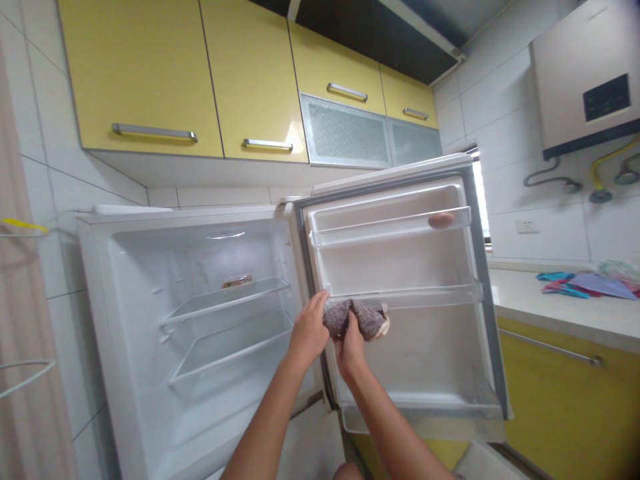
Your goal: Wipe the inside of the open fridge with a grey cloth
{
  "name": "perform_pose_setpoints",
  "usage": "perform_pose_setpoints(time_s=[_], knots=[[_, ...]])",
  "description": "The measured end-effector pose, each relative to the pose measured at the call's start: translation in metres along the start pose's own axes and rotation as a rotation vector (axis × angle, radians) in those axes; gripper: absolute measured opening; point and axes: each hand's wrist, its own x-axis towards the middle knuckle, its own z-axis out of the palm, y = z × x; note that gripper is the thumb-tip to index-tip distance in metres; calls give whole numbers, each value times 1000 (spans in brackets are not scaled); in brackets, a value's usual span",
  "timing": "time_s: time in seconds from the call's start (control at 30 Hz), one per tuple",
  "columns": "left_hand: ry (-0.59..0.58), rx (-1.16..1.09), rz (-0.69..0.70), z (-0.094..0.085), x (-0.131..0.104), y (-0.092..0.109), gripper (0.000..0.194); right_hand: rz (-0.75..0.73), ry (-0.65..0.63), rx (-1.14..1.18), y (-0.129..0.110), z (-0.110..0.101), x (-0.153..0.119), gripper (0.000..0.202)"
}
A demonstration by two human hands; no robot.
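Note:
A grey-brown fuzzy cloth [370, 322] with a pale, frayed-looking right end is bunched in my right hand [352, 348], the thumb pressed across its front. It lies against the middle door shelf [435, 296], a clear bin on the inside of the open refrigerator door [400, 267]. My left hand [309, 333] is closed at the left end of that shelf, its fingertips at the rim. The cloth's left end meets this hand; whether the fingers also pinch it is hidden.
To the left, the refrigerator [120, 320] stands open, with a small package [237, 281] on its upper glass shelf. One egg [441, 220] sits in the top door shelf. Colourful cloths or bags [590, 285] lie on the counter [520, 287]. Yellow cabinets [250, 80] hang above.

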Motion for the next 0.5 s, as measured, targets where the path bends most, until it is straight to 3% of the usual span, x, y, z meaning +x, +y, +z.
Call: perform_pose_setpoints(time_s=[0.13, 0.27, 0.4, 0.5], knots=[[-28, 80, -2, -4, -1, 4, 76, -83, 210, -126, -32, -30, 19, 65], [-36, 66, 11, -2, -2, 1, 75, -295, 455, -248, -82, -67, 46, 77], [-25, 29, 21, 2, -2, -3, 76, -522, 508, -365, -126, -104, 56, 82], [-21, 8, 30, 4, -3, -6, 76, -659, 430, -561, -147, -129, 57, 77]])
